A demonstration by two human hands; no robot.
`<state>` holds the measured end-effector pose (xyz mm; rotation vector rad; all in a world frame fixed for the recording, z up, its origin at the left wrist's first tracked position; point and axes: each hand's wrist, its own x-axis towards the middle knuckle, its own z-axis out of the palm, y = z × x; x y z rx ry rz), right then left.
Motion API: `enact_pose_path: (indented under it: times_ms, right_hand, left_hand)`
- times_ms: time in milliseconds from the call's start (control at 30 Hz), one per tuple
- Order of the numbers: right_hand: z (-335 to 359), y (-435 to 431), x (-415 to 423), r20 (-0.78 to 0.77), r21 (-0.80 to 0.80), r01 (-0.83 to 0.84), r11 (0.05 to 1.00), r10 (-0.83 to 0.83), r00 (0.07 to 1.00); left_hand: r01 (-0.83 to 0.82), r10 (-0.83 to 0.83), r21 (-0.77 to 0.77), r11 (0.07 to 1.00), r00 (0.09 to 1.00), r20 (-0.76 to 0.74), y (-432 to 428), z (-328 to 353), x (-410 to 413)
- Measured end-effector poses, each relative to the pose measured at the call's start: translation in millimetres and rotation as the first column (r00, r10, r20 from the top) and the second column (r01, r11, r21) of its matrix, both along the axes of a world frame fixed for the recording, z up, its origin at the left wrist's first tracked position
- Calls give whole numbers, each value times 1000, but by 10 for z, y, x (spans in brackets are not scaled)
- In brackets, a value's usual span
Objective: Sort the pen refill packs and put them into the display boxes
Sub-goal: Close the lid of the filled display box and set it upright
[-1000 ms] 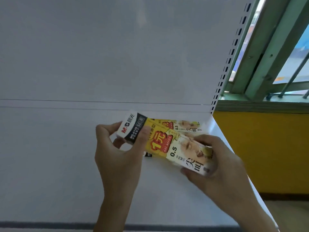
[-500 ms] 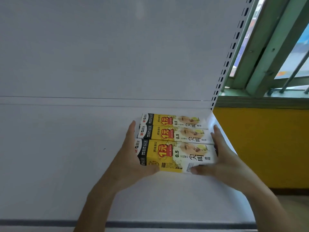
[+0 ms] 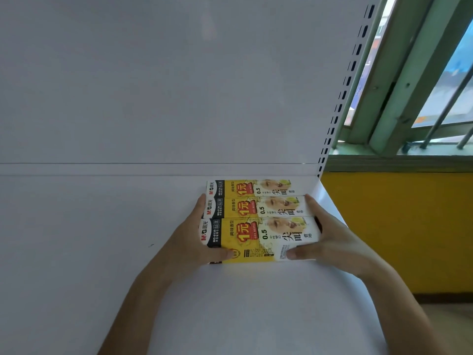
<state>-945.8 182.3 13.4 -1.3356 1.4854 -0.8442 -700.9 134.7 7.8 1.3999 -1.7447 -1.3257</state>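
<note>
Left hand: the left hand is resting at 9 o'clock of a row of three boxes. Its fingers are straight and together, pressing the boxes' left ends, and its thumb is lying flat across the near face. It is curling round nothing.
Right hand: the right hand is mirroring this at 3 o'clock of the row, straight fingers pressing the right ends and thumb flat on the near face.
Nearest carton: the front box, a long closed cardboard carton printed yellow, white and black, is lying flat between both hands.
Cartons behind: the middle box, of matching print, is touching it at 12 o'clock. The back box is touching that one, again at 12 o'clock.
Where they are sitting: the row is lying on the white shelf, just below the centre of the view, at the shelf's right end and close to the white back panel.
Surroundings: a green-framed window is showing at 2 o'clock and a yellow wall at 4 o'clock.
Done, as judged: three boxes are sitting side by side with their ends looking nearly level.
Left, as judged: the hands appear to be squaring the row. No loose refill packs are showing, and the closed boxes are hiding their contents.
</note>
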Motion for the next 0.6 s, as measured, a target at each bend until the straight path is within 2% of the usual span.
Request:
enact_pose_path:
  times_ms: [333, 500, 600]
  right_hand:
    - [-99, -10, 89, 135, -139, -4, 990, 23, 991]
    - [-126, -28, 76, 146, -156, 18, 988, 5, 989]
    - [-96, -36, 86, 80, -113, -31, 993, 40, 996]
  left_hand:
    - [-53, 52, -33, 998, 998, -27, 17, -32, -50]
    - [-40, 38, -73, 997, 999, -17, -6, -64, -42]
    - [-29, 31, -102, 994, 999, 12, 25, -79, -28]
